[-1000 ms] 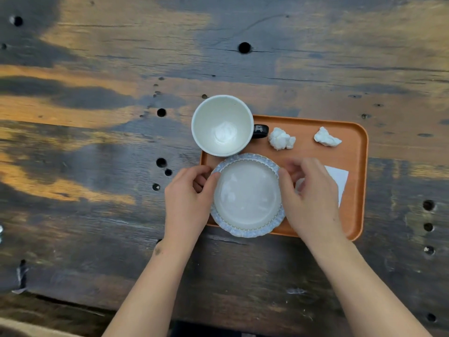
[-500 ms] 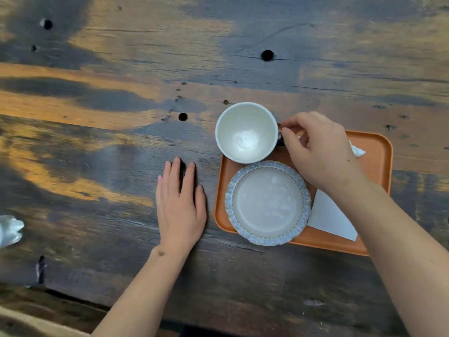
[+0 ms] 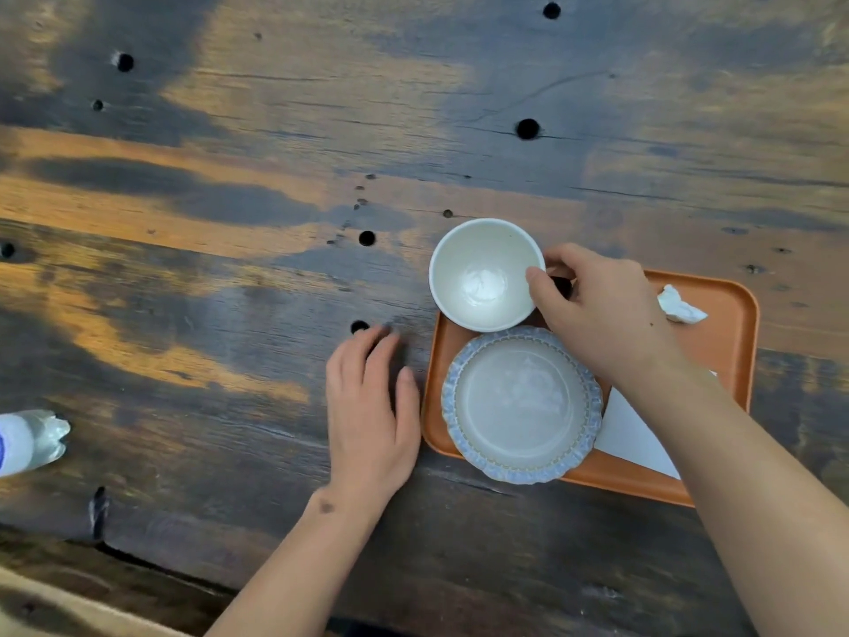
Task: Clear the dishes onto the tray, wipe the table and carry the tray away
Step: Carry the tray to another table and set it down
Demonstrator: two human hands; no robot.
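Observation:
An orange tray (image 3: 730, 328) lies on the dark wooden table (image 3: 229, 268) at the right. On its near left part sits a blue-rimmed plate (image 3: 521, 402). A white cup (image 3: 478, 278) stands at the tray's far left corner, overhanging the edge. My right hand (image 3: 602, 314) is at the cup's dark handle, thumb on the rim and fingers curled over the handle. My left hand (image 3: 367, 406) rests flat on the table just left of the tray, holding nothing. A crumpled tissue (image 3: 677, 305) and a flat white napkin (image 3: 634, 434) lie on the tray.
A clear plastic bottle (image 3: 27, 441) lies at the left edge of view. The tabletop has several dark holes. The table's near edge runs along the bottom of the view.
Both hands left the plate. My left hand settled flat on the table. My right hand moved up to the cup's handle, covering the second crumpled tissue. The view shifted left.

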